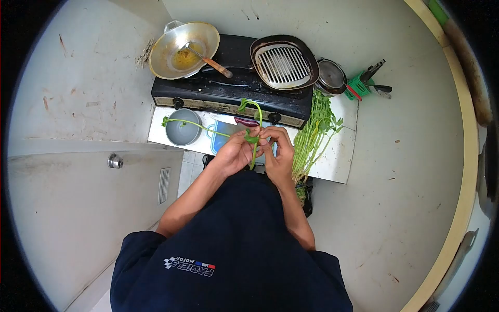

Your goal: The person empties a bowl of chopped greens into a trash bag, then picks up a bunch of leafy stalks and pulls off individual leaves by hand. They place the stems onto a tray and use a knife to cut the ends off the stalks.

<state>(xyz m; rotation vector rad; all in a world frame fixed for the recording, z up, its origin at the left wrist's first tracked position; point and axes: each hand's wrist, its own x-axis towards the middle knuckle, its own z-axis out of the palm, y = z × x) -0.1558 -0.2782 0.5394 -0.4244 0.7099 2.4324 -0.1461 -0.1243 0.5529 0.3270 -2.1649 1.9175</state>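
Both hands meet over the counter, fingers closed on leafy green stems. My left hand (pixel 233 154) pinches a leafy green stem (pixel 200 125), whose long end reaches left over the grey bowl (pixel 182 140). My right hand (pixel 279 153) has its thumb and fingertips pressed together by a leaf, close against the left fingertips. One stem curves up above the hands and another part hangs below them. Behind the hands lies a blue cutting board (pixel 224 128), partly covered, with a dark red object (pixel 247 121) at its far edge. Small green bits lie in the bowl.
A bunch of greens (pixel 314 138) lies to the right, roots toward me. Behind stands a black gas stove (pixel 208 94), carrying a wok (pixel 159 52) with a wooden-handled ladle (pixel 218 67) and a grill pan (pixel 283 62). A green basket (pixel 358 86) holds utensils.
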